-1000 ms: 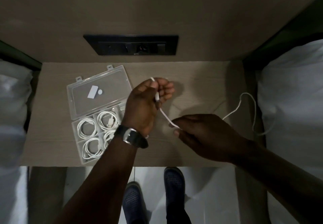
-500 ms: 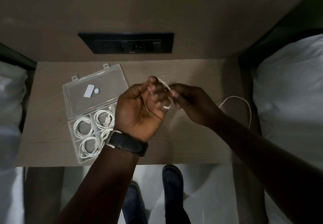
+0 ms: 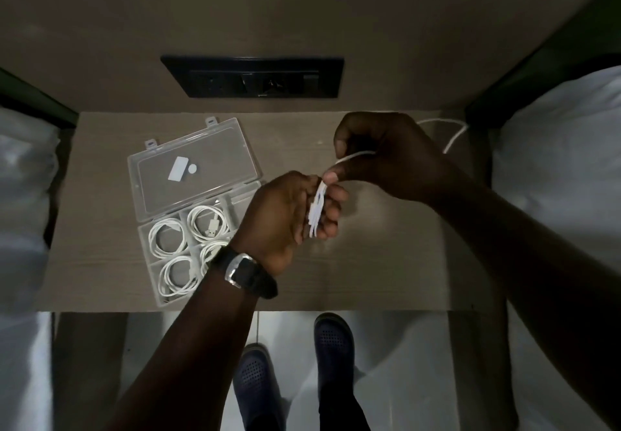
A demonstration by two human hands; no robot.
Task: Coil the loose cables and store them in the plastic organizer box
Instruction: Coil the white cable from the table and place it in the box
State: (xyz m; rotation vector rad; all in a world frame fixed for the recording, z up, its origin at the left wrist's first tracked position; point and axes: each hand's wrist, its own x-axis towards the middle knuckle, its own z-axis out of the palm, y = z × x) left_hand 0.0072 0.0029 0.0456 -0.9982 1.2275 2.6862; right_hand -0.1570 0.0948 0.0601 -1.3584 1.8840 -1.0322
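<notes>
A clear plastic organizer box [image 3: 149,255] lies open on the left of the small table, its lid [image 3: 191,168] folded back. Coiled white cables [image 3: 168,237] fill its visible compartments. My left hand [image 3: 285,215] is over the table's middle, fingers closed around several loops of a white cable [image 3: 317,208]. My right hand [image 3: 379,151] is just above and to the right, pinching the same cable between thumb and fingers. The cable's loose tail [image 3: 453,134] trails behind that hand toward the table's right edge.
A black socket panel [image 3: 252,76] is set in the wall behind the table [image 3: 369,262]. White bedding lies on both sides [image 3: 554,161]. Below the table's near edge my two dark shoes [image 3: 332,340] stand on the pale floor.
My right hand has moved up and to the right, drawing the cable across. More loops have gathered in my left hand. The loose tail on the right has grown shorter.
</notes>
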